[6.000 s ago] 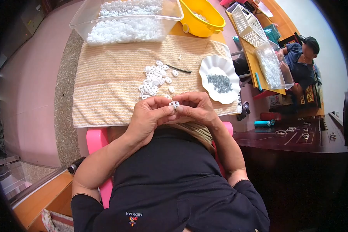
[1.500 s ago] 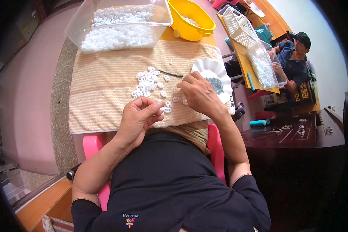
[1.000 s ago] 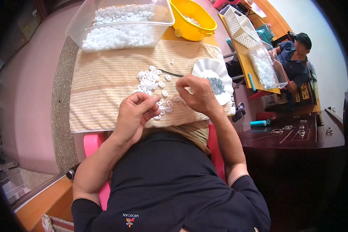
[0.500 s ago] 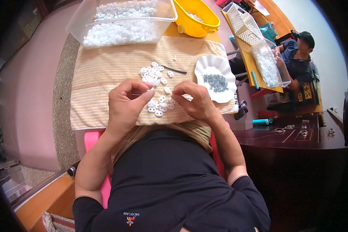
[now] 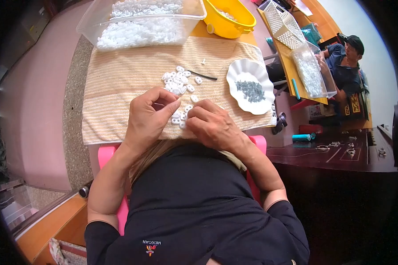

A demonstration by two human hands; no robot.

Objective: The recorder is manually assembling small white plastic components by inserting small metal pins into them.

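Note:
My left hand (image 5: 149,115) is raised over the near part of the striped towel (image 5: 115,88), thumb and forefinger pinched together. Whatever sits between those fingertips is too small or hidden to name. Close beside it, my right hand (image 5: 213,126) has its fingers curled down at the near cluster of white oval two-hole pieces (image 5: 182,125); its fingertips are partly hidden. Just beyond my left fingers lies a second pile of the same white pieces (image 5: 177,80). A thin black rod (image 5: 203,75) rests by that pile, and a tiny white piece (image 5: 203,62) lies farther off.
To the right, a white scalloped dish (image 5: 247,67) holds small dark grey bits. A clear bin (image 5: 86,28) of white pieces and a yellow tub (image 5: 227,30) stand at the far edge. Another person (image 5: 346,66) sits at a side table with a clear bin (image 5: 325,84).
My right hand has come left and nearer to me, its fingers now lowered onto the near white pieces. The left hand keeps its pinch. The whole view has shifted slightly.

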